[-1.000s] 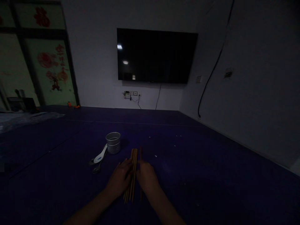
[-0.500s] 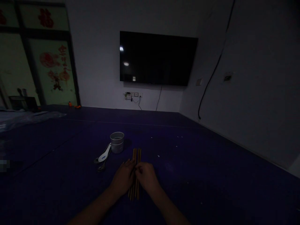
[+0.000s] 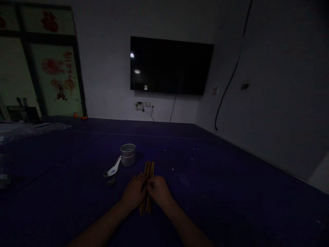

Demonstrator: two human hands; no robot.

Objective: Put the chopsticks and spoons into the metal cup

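Observation:
Several wooden chopsticks (image 3: 149, 167) lie side by side on the dark blue surface, pointing away from me. My left hand (image 3: 135, 192) rests over their left side, fingers bent around them. Against the right side, my right hand (image 3: 158, 190) is closed, thumb and fingers pinched on the sticks; its fingertips are partly hidden. Both hands cover the middle of the bundle, while its two ends show. Beyond my left hand stands a grey metal cup (image 3: 128, 159), upright. Left of the cup lie a white ceramic spoon (image 3: 113, 170) and a metal spoon (image 3: 111, 182), with another dark spoon partly beneath.
Small white scraps (image 3: 172, 169) dot the blue surface (image 3: 231, 192). Clear plastic sheeting (image 3: 33, 129) lies at the far left. A black television (image 3: 171, 65) hangs on the back wall, and a black cable (image 3: 227, 87) runs down the right wall.
The near ends of the chopsticks have shifted slightly, and their far ends look closer together. Both hands stay on them. The whole view has moved a little.

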